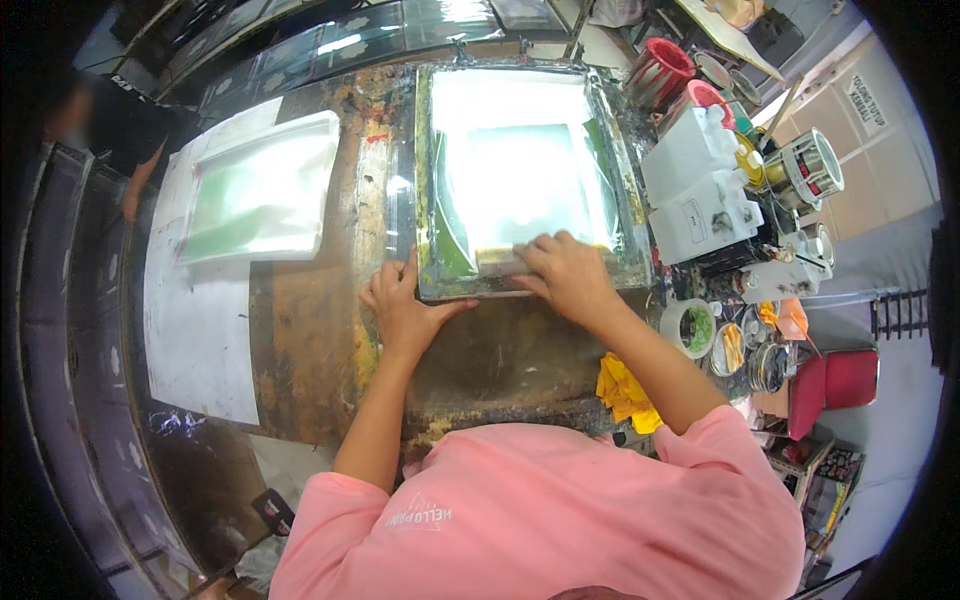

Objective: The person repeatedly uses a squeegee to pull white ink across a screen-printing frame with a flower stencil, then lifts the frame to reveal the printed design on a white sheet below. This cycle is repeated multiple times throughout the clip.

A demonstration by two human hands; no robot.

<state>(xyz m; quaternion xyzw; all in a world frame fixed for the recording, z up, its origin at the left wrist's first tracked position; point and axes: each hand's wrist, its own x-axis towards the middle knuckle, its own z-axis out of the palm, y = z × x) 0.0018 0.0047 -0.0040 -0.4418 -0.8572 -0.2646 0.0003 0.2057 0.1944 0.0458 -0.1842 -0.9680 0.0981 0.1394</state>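
Observation:
A screen printing frame (427, 215) with a bright, glossy mesh lies on the stained worktable (310, 350). My right hand (568, 272) is closed on a squeegee (497, 262) with a pale bar, held crosswise at the near end of the mesh. At the frame's near left corner is my left hand (400, 310), its thumb along the front edge and its index finger up the left side, gripping the corner. Its other fingers are spread beside the frame. To the left sits a stack of shiny clear plastic sheets (262, 190) with green showing through.
White paper (200, 340) lies under the plastic stack. Along the right side crowd white jugs (700, 215), paint cans (660, 72) and a tub with green contents (690, 328). A yellow cloth (627, 392) lies near my right forearm. Another person (145, 125) is at far left.

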